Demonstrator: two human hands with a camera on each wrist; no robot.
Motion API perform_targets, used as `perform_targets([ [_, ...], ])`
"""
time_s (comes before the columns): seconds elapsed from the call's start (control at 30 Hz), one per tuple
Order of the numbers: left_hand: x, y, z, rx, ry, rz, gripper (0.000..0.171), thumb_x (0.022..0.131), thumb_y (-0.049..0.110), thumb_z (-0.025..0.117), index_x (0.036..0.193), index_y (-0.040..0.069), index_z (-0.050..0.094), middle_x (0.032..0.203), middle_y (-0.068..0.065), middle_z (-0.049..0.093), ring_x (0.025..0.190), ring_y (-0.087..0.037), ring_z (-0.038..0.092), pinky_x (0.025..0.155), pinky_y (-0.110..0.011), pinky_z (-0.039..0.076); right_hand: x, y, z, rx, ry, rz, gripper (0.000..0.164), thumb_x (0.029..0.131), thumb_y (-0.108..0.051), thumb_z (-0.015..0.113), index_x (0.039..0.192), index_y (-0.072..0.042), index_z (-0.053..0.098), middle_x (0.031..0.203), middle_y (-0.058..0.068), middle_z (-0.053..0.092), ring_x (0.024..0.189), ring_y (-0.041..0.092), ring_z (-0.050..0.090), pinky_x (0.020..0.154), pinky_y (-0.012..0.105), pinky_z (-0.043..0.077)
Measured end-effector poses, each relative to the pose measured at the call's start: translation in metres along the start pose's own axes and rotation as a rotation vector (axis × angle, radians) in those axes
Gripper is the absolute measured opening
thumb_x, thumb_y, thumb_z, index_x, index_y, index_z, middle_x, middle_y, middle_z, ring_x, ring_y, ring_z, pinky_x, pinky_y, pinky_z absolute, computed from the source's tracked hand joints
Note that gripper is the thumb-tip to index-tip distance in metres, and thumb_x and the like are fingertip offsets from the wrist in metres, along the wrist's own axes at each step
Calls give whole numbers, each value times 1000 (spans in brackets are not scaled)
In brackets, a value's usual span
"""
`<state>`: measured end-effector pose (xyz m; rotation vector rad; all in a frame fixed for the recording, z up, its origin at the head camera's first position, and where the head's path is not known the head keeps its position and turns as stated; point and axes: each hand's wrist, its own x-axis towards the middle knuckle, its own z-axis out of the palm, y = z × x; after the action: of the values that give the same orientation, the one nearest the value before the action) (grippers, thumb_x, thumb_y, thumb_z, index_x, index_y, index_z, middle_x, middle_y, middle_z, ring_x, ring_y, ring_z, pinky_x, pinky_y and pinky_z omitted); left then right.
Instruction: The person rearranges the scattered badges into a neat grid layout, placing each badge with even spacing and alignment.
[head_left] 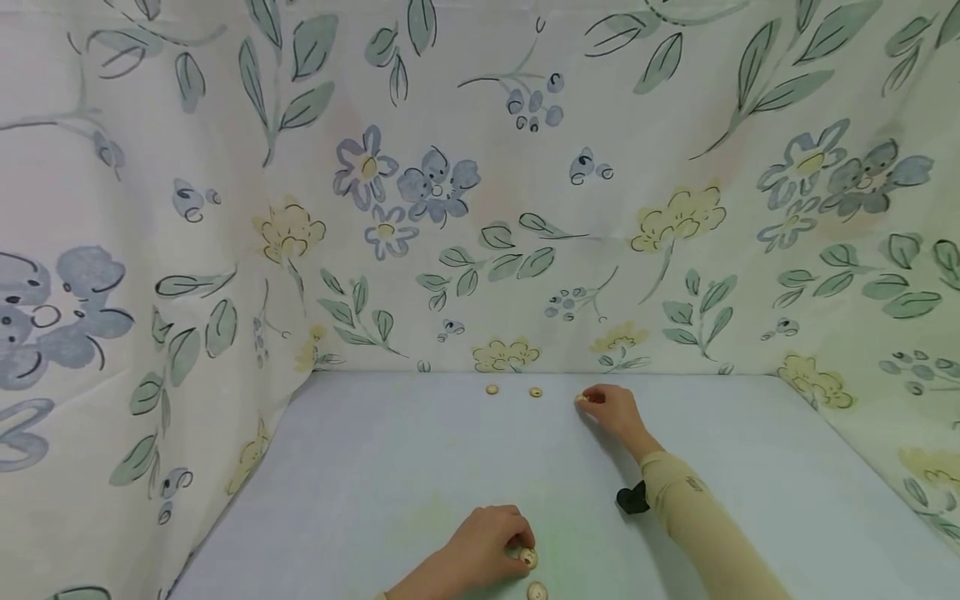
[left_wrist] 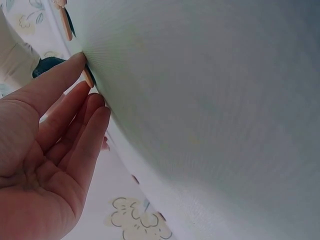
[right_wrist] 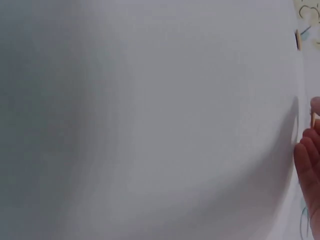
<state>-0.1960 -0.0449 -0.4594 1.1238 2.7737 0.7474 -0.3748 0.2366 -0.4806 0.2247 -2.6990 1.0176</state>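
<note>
Near the table's front edge my left hand (head_left: 487, 546) pinches a round, pale wooden button (head_left: 528, 557) between thumb and fingertips. In the left wrist view, that hand (left_wrist: 55, 135) has the button (left_wrist: 89, 77) edge-on at its fingertips, by the white surface. Just in front of it, at the bottom of the head view, lies another wooden button (head_left: 537, 591). Toward the back, my right hand (head_left: 615, 410) pinches a wooden button (head_left: 581, 399). The right wrist view catches only part of that hand (right_wrist: 310, 160), with a button's edge (right_wrist: 313, 120) between the fingers.
Two more wooden buttons, a left one (head_left: 492, 389) and a right one (head_left: 536, 392), lie along the back of the white table (head_left: 375, 467). Flower-printed cloth (head_left: 480, 192) rises behind and at both sides. A black strap piece (head_left: 633, 499) hangs by the right forearm.
</note>
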Motion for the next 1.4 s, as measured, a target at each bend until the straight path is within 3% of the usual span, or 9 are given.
perform_targets([
  [0.33, 0, 0, 1, -23, -22, -13, 13, 76, 18, 79, 88, 18, 73, 80, 18, 55, 73, 7, 48, 69, -13, 39, 16, 2, 11, -28, 13, 65, 23, 88, -17, 70, 99, 3, 71, 91, 14, 67, 84, 29, 61, 77, 44, 48],
  [0.57, 0, -1, 1, -29, -19, -22, 13, 76, 16, 79, 88, 17, 73, 81, 18, 55, 73, 7, 49, 69, -12, 39, 17, -4, 13, -38, 45, 59, 21, 87, -17, 70, 94, 3, 70, 85, 12, 66, 76, 25, 58, 70, 40, 47],
  [0.87, 0, 0, 0, -10, -8, -14, 14, 76, 18, 80, 88, 18, 72, 81, 17, 55, 73, 6, 49, 68, -12, 39, 24, 3, 21, -101, 19, 136, 26, 89, -19, 70, 101, 3, 69, 92, 13, 65, 81, 26, 56, 76, 44, 46],
  [1.17, 1, 1, 0, 3, 1, -6, 15, 75, 19, 80, 88, 18, 72, 80, 17, 55, 73, 6, 49, 69, -13, 39, 14, 4, 11, -49, 15, 51, 29, 86, -12, 71, 106, 8, 66, 95, 18, 64, 89, 32, 58, 81, 48, 46],
  [1.4, 1, -2, 1, -11, -10, -24, 16, 75, 19, 81, 88, 18, 73, 80, 17, 56, 73, 5, 49, 69, -14, 40, 2, 2, -1, -2, -64, 51, 27, 86, -9, 70, 108, 5, 65, 99, 17, 65, 93, 31, 60, 79, 43, 49],
])
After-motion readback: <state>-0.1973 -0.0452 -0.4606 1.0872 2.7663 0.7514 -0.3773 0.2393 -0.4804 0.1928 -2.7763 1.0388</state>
